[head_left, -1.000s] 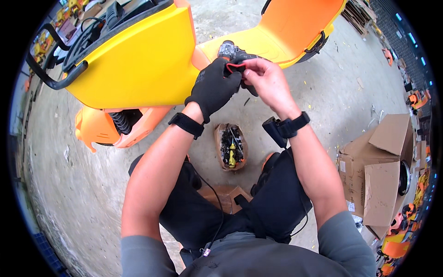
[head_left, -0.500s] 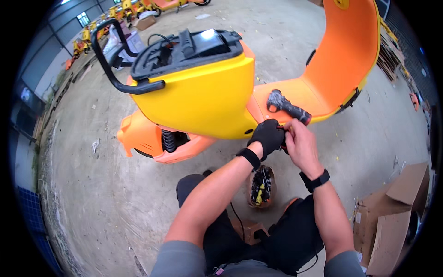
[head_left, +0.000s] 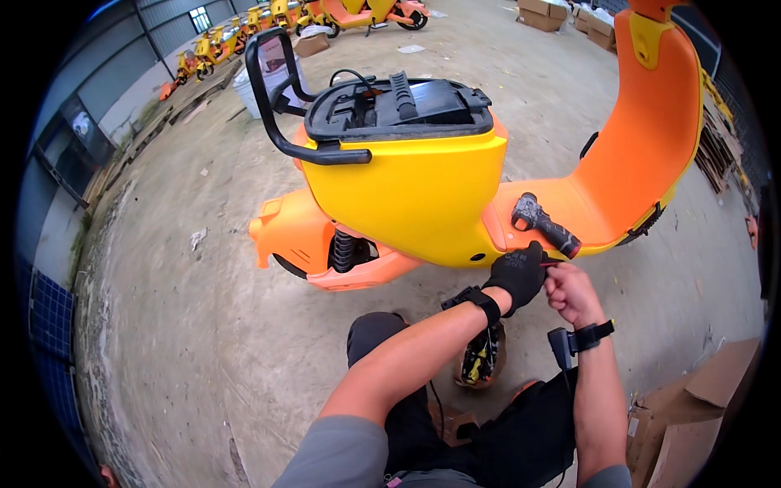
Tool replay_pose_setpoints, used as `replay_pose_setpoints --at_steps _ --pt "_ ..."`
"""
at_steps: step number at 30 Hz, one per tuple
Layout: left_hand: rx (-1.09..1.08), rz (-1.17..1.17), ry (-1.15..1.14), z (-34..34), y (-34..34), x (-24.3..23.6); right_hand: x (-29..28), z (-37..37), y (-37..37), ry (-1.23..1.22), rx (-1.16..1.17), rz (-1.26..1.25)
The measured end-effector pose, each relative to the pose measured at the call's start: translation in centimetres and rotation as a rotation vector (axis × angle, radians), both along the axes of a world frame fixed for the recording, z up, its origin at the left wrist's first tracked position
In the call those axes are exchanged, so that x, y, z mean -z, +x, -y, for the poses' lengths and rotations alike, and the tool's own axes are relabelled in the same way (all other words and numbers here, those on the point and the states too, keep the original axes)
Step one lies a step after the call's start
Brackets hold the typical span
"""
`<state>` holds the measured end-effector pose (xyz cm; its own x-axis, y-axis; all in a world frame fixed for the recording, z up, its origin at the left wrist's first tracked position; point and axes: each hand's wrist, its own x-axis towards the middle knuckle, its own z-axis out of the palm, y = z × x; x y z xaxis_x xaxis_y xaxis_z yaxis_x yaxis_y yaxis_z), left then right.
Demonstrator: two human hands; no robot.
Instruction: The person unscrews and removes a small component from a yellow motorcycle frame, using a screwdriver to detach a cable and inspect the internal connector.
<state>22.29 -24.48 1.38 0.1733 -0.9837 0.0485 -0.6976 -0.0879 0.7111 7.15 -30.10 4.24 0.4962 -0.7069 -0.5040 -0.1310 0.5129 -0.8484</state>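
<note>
A yellow and orange electric scooter (head_left: pixel 407 199) stands side-on before me. My left hand (head_left: pixel 521 275), in a black glove, is closed close by the lower edge of its yellow side panel. Bare and with curled fingers, my right hand (head_left: pixel 572 293) is just to the right of it. A thin red piece (head_left: pixel 552 263) shows between the two hands, too small to name. What lies inside the left fist is hidden. On the orange footboard, just beyond my hands, lies a grey and black cordless power tool (head_left: pixel 543 224) with a red end.
Below my hands, an open bag (head_left: pixel 480 358) of dark and yellow small items stands on the floor. Open cardboard boxes (head_left: pixel 679 423) are at the lower right. More scooters (head_left: pixel 366 15) are parked at the back, with a white bucket (head_left: pixel 252 91) behind the black rear rail (head_left: pixel 272 122).
The scene has shifted right and slightly down in the picture. My right hand has drawn a little away from the left one, its fingers more curled. The power tool still lies on the footboard.
</note>
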Motion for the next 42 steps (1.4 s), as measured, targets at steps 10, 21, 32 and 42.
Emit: replay_pose_setpoints --at_steps 10,21,32,42 --pt "0.184 -0.275 -0.087 -0.1 -4.2 0.0 1.5 1.9 -0.1 -0.439 0.396 0.164" --pt "0.209 -0.156 -0.411 -0.8 -4.8 -1.9 -3.1 -1.5 2.0 -0.164 -0.075 0.632" --pt "-0.069 0.023 -0.36 0.4 -5.4 -0.5 -1.7 -0.3 2.0 -0.035 -0.018 0.733" --pt "-0.12 0.102 -0.208 1.6 -4.7 -0.7 0.4 0.6 1.6 0.0 0.119 0.767"
